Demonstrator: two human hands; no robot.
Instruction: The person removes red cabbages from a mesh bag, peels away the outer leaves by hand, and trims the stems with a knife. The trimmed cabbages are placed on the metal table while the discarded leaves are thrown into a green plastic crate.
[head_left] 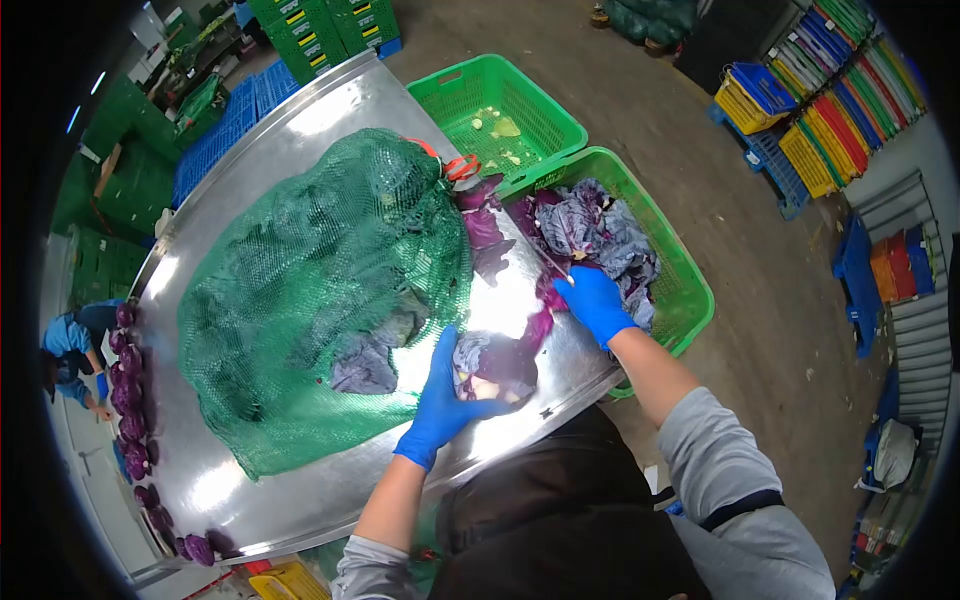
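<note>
At the near side, a dark apron is covering part of the edge of the worktop. The left hand is setting its grip wide, thumb and fingers bracing the left and near sides of a purple cabbage resting on the worktop; blur is obscuring the cabbage's outline. The right hand is closing its grip on a slender knife; the glove is hiding most of the handle. Loose leaves are lying farther along the worktop. On the left, a green net bag is occupying much of the surface, its mesh masking the contents. Beside the worktop, a leaf-filled crate is standing partly behind the right hand, with a second crate adjoining it. At the far left, whole cabbages are lining the edge, partly blocking a co-worker
</note>
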